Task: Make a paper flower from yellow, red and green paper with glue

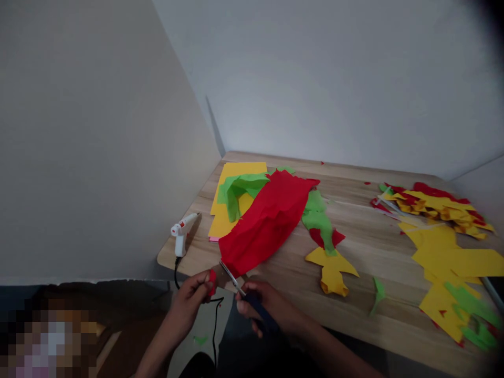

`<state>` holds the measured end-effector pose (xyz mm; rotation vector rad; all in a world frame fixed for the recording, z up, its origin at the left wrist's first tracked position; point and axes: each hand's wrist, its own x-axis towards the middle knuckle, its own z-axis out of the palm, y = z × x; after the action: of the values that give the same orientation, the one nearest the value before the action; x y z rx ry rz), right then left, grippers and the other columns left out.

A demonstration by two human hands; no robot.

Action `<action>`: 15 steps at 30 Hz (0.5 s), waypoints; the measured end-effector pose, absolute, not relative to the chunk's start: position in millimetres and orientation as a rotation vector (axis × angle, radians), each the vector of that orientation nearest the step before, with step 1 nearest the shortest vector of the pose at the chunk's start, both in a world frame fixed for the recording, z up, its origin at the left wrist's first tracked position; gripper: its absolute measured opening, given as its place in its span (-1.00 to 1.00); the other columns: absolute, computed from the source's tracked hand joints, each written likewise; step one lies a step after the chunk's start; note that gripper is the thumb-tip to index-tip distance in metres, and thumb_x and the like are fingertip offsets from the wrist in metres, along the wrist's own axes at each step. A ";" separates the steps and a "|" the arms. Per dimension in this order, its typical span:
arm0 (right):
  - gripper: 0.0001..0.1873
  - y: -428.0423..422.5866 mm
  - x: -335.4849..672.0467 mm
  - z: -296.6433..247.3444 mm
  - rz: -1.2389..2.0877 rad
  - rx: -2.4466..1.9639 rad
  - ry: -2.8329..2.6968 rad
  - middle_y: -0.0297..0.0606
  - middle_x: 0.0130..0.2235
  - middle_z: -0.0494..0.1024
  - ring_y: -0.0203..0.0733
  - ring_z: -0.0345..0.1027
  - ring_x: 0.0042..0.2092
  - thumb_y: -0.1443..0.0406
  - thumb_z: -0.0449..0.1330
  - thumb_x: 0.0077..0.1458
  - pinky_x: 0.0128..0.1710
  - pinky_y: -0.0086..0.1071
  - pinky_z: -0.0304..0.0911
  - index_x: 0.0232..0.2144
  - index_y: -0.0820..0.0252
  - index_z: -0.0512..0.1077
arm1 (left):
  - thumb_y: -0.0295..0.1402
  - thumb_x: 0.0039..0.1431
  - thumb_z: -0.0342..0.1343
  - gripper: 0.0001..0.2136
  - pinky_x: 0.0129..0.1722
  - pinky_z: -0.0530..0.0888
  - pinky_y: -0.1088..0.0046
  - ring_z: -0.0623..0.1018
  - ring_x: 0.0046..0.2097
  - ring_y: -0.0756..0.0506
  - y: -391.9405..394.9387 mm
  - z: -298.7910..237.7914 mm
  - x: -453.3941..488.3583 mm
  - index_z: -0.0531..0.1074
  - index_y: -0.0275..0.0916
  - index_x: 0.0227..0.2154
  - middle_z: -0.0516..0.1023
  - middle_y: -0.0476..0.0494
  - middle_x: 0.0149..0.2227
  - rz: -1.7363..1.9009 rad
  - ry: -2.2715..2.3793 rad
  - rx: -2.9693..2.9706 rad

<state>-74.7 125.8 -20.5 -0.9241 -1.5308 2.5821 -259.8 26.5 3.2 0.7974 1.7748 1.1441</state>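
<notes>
My left hand (199,287) pinches a small piece of red paper (213,282) just off the table's front edge. In my right hand (260,302) is a pair of scissors (234,278) with dark blue handles, its blades pointing up and left toward the left hand. Beyond the blades lies a large creased sheet of red crepe paper (268,220), its near corner close to the scissor tips. Green crepe paper (240,191) and yellow sheets (225,228) lie partly under the red sheet's left side.
A white glue gun (181,233) stands at the table's left corner, its black cord (214,325) hanging down. Yellow cut pieces (333,273) and a green strip (321,220) lie mid-table. Mixed paper scraps (441,207) pile up at right. Walls border the table (366,226).
</notes>
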 end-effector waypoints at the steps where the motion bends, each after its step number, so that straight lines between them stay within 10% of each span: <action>1: -0.60 124.1 -72.2 -18.4 2.584 -0.878 -1.520 -0.46 -0.42 0.36 -0.43 0.18 -0.54 0.03 0.36 -0.03 -0.55 -0.51 0.14 -0.26 0.11 0.37 | -0.11 0.06 0.13 -0.68 -0.44 0.21 0.45 0.22 -0.45 -0.04 25.0 6.2 -262.0 0.25 -0.20 -0.63 0.22 0.00 -0.55 1.213 1.757 0.793; 6: -0.63 124.2 -27.8 0.4 2.363 -0.868 -1.612 -0.37 -0.32 0.48 -0.20 0.35 -0.29 0.17 0.38 -0.06 -0.27 -0.33 0.28 -0.17 0.03 0.45 | -0.22 0.11 0.19 -0.68 -0.42 0.24 0.45 0.26 -0.44 -0.03 28.1 11.0 -263.2 0.24 -0.20 -0.63 0.29 -0.03 -0.51 1.521 1.553 0.746; 9: -0.45 145.9 26.4 3.1 1.829 -1.202 -1.831 -0.16 -0.04 0.55 0.09 0.41 0.00 0.14 0.43 -0.18 0.01 -0.12 0.30 -0.08 0.03 0.48 | -0.24 0.09 0.25 -0.64 -0.42 0.26 0.47 0.30 -0.44 -0.02 42.3 -0.2 -250.5 0.20 -0.20 -0.63 0.29 0.00 -0.56 1.505 1.507 0.791; 15: -0.41 226.8 159.5 -34.0 0.603 -1.845 -1.829 0.06 -0.05 0.55 0.19 0.46 -0.07 0.00 0.20 -0.03 -0.03 -0.01 0.33 0.02 0.14 0.42 | -0.22 -0.01 0.33 -0.64 -0.45 0.29 0.53 0.38 -0.47 0.02 106.7 -40.6 -203.8 0.21 -0.20 -0.57 0.44 -0.01 -0.51 1.358 1.487 0.933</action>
<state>159.5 226.8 -34.0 -1.8450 -1.8292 0.6028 -203.8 106.7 -40.6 0.9335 1.4872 1.3580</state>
